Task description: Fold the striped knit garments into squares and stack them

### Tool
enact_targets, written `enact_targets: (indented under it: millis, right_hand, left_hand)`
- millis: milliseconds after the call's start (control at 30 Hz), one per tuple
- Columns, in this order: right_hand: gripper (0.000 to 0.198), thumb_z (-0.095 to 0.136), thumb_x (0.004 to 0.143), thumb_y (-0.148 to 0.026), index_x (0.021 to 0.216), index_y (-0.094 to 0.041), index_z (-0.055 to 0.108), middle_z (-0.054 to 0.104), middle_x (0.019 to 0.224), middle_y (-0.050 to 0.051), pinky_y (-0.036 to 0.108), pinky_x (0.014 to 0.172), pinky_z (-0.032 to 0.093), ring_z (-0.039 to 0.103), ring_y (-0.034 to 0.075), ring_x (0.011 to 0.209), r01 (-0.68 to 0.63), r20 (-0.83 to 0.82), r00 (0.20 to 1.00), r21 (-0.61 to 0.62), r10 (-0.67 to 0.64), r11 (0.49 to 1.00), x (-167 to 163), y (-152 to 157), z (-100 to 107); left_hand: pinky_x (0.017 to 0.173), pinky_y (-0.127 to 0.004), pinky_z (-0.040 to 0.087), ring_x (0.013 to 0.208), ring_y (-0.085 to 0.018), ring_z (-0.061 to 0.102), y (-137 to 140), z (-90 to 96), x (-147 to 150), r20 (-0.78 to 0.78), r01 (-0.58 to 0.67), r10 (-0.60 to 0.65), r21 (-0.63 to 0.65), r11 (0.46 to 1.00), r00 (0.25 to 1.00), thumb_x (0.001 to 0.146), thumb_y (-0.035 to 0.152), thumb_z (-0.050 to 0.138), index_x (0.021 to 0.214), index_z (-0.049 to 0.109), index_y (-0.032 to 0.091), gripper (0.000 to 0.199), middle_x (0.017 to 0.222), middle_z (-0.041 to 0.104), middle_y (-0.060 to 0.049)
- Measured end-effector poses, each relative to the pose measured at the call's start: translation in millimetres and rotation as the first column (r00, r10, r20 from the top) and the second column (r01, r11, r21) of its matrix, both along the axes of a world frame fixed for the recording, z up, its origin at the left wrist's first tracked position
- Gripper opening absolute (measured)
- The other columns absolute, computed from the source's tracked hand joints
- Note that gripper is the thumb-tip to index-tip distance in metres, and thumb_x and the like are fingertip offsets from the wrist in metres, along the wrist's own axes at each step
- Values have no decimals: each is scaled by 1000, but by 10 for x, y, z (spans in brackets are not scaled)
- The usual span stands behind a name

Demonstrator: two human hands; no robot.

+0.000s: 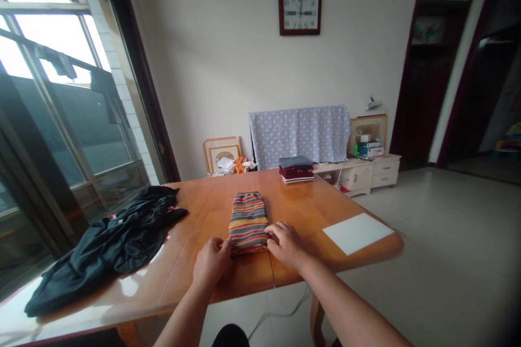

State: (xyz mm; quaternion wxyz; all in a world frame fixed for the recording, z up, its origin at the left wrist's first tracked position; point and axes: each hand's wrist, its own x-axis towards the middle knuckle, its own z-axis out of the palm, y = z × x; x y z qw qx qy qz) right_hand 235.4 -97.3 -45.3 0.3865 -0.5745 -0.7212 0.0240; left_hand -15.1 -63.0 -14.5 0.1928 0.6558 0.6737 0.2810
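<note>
A striped garment in orange, grey and red lies folded into a narrow rectangle on the wooden table. My left hand is at its near left edge, with curled fingers and thumb closed on the cloth there. On the opposite side, my right hand pinches the right edge between thumb and fingers. Part of each hand's grip is hidden behind the knuckles. The exact kind of garment cannot be told from its folded shape.
Crumpled black clothing covers the table's left side. A stack of folded clothes sits at the far edge. A white sheet lies at the right corner. Behind are a low white cabinet and a dotted cloth.
</note>
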Motion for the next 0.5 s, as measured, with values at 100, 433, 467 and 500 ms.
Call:
enact_targets:
  millis: [100, 433, 467, 500]
  right_hand:
    - [32, 65, 79, -24, 110, -25, 67, 66, 112, 5, 34, 97, 38, 55, 23, 108, -36, 91, 995, -77, 43, 996, -62, -35, 33]
    - [22, 51, 92, -23, 99, -24, 71, 67, 108, 8, 38, 96, 34, 54, 24, 109, 34, 323, 947, -127, 9, 991, -213, 26, 53]
    - [23, 50, 92, -22, 99, -23, 72, 68, 107, 9, 39, 96, 33, 55, 25, 108, 51, 337, 941, -120, -8, 992, -242, 20, 68]
    - [23, 50, 92, -22, 98, -22, 72, 68, 106, 9, 39, 96, 33, 55, 25, 108, 67, 344, 939, -112, -24, 991, -276, 10, 86]
  left_hand:
    - [86, -42, 46, 101, -38, 67, -32, 105, 66, -60, -6, 2, -78, 997, 998, 77, 75, 53, 84, 67, 22, 55, 90, 75, -15]
    - [88, -46, 46, 99, -40, 68, 18, 96, 146, -95, 45, -53, -89, 995, 994, 72, 69, 63, 86, 67, 23, 49, 88, 76, -14]
    - [87, -44, 46, 99, -39, 69, 14, 77, 129, -72, 40, -45, -69, 997, 996, 73, 67, 63, 87, 66, 22, 47, 90, 76, -14]
    - [85, -42, 47, 99, -38, 69, 2, 61, 109, -35, 30, -32, -44, 999, 999, 74, 65, 64, 88, 65, 21, 46, 91, 75, -14]
